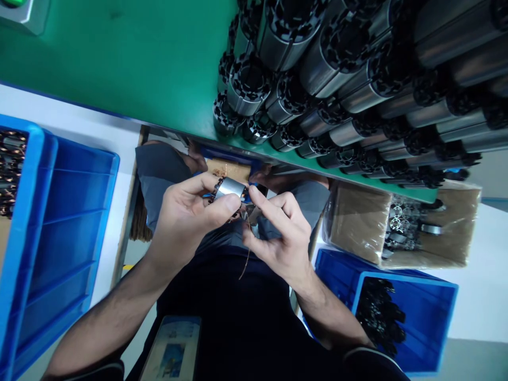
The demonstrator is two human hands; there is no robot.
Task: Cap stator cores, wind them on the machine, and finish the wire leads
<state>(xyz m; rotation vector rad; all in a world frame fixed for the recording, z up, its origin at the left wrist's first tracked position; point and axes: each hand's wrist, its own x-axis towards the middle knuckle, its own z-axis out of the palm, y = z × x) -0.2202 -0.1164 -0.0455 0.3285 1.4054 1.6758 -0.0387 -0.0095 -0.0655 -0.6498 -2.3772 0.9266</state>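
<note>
Left hand (184,219) closed around a silver metal core (231,189) with black toothed ends, pinned between thumb and fingers, lying near sideways above the lap. Right hand (280,233) at the core's 4 o'clock: index fingertip at the core's right end, thumb lower, other fingers curled; cannot tell whether it pinches anything. Thin copper wire (246,259) trails from the core past the right thumb, loose end toward 6 o'clock. Clock read around the core from here. At 12, just beyond, a brown board (234,168) with small copper-coloured bits. Green tabletop (138,63) spans 10 to 2; rows of similar metal cylinders (359,98) packed on it at 2. Just past 3, a plastic-wrapped carton (359,219) of metal pieces (400,225). At 4, a blue bin (434,323) with dark parts (381,312). At 7, a phone-like device (170,349), screen lit, before a dark shirt. At 9, blue crates (24,248), the outermost bearing copper-coloured wound parts (11,169).
</note>
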